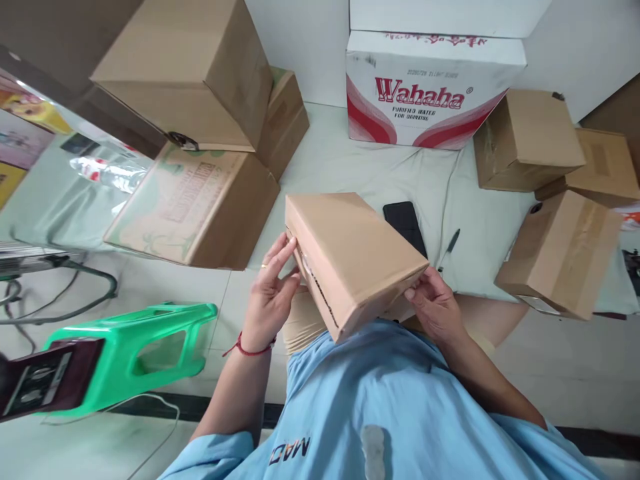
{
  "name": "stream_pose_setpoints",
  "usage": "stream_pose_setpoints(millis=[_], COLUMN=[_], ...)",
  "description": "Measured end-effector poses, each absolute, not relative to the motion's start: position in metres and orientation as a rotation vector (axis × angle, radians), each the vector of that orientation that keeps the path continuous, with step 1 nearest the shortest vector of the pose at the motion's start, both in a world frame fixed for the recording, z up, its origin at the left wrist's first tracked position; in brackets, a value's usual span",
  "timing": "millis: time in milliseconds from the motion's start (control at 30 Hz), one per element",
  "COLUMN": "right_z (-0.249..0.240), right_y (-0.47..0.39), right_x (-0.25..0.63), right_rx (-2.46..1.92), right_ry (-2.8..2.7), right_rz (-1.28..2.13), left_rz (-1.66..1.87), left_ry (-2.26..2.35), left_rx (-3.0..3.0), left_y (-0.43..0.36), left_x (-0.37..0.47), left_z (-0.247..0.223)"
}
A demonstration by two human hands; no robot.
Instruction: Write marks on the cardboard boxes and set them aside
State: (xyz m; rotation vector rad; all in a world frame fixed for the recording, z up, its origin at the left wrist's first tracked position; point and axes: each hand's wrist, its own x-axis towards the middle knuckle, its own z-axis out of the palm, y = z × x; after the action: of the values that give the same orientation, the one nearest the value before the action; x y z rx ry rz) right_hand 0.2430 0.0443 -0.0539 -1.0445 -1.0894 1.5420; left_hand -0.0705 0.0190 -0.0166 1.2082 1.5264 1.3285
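A brown cardboard box (360,247) is held tilted above my lap, a dark jagged line running along its left side. My left hand (273,290) touches that left side with its fingertips, the fingers bent and slightly apart. At the box's right corner, my right hand (435,303) pinches the edge between thumb and fingers; part of those fingers is hidden behind the cardboard. Just beyond the box lie a black phone (404,223), partly covered by it, and a dark pen (453,241) on the pale cloth.
Stacked cartons (180,73) stand at the left, above a printed carton (175,207). A white and red Wahaba carton (435,93) is at the back. Several brown boxes (565,253) sit at the right. A green plastic stool (125,347) and a plastic bottle (113,173) are at the left.
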Motion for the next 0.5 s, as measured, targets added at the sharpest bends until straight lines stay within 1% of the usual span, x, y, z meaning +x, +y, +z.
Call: stream_pose_setpoints(millis=[167, 333, 500], right_z=[-0.042, -0.019, -0.007], right_y=[0.042, 0.043, 0.043], right_x=[0.241, 0.234, 0.23], right_rx=[-0.988, -0.794, -0.668], right_ry=[-1.506, -1.887, -1.963], right_rz=[1.34, 1.074, 1.037], left_rz=[1.252, 1.24, 1.292], left_ry=[1.133, 1.166, 1.06], left_rx=[0.593, 0.394, 0.256], left_y=[0.017, 0.016, 0.014], left_x=[-0.053, -0.052, -0.058], left_z=[-0.01, -0.011, -0.02])
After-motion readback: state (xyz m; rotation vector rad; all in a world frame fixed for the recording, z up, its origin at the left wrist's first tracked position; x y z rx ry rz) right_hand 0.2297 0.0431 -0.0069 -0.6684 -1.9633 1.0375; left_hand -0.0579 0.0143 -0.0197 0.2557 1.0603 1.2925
